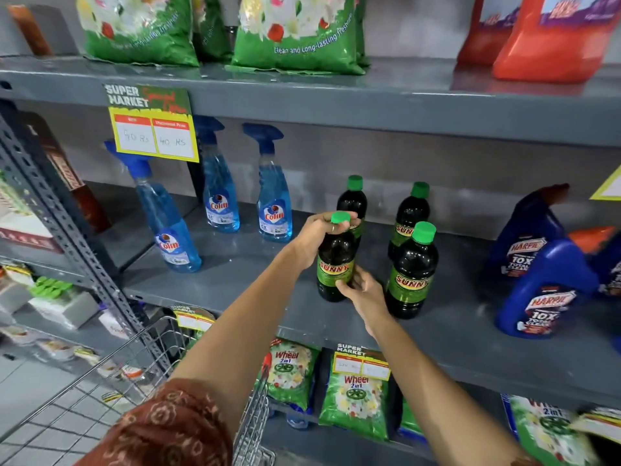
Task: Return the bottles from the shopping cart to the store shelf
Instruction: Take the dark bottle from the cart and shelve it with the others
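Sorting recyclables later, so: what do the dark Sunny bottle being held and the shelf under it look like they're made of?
Sunny bottle: looks like glossy dark-tinted translucent plastic, showing highlights, with a matte green plastic cap and printed label. Shelf: probably painted metal, grey and slightly sheened; the perforated upright suggests steel racking.

Two bare forearms, one patterned sleeve.

The left arm wears a short rust-brown fabric sleeve (168,428) printed with paler circular and floral motifs, ending at about the elbow. The left hand (314,238) carries a thin ring (332,228) on one finger. The right hand (364,292) and forearm are uncovered, with only a sliver of similar reddish cloth at the picture's lower right edge.
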`<action>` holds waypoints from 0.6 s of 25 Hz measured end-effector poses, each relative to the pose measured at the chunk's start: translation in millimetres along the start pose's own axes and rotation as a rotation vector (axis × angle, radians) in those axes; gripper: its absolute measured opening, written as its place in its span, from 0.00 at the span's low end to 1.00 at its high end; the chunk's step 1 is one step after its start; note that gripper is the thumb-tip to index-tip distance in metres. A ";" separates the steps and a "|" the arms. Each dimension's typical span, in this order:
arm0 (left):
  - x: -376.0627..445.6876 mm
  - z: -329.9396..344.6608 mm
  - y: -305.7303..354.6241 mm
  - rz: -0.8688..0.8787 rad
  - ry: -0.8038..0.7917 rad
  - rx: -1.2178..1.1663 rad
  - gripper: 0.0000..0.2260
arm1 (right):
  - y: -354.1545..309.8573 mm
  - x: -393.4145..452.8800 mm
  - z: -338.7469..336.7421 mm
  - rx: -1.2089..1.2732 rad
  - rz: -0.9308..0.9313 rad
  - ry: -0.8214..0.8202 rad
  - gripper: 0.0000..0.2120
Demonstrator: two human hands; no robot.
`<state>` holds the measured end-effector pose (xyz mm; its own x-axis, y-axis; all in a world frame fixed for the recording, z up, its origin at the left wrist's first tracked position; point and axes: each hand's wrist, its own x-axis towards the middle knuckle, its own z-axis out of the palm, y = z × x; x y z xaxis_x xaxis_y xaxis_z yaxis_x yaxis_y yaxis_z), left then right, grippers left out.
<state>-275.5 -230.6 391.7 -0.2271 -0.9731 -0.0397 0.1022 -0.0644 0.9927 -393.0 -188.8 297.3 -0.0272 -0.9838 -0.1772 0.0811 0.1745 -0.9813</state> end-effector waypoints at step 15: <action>-197.2 -58.7 -4.5 -0.010 0.560 0.102 0.15 | 28.1 -120.4 62.5 -0.249 -0.072 -0.144 0.11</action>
<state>-174.2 -51.4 388.4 0.3234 -0.9432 -0.0763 0.0025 -0.0798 0.9968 -325.2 -68.0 295.7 0.1191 -0.9866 -0.1115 -0.1629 0.0914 -0.9824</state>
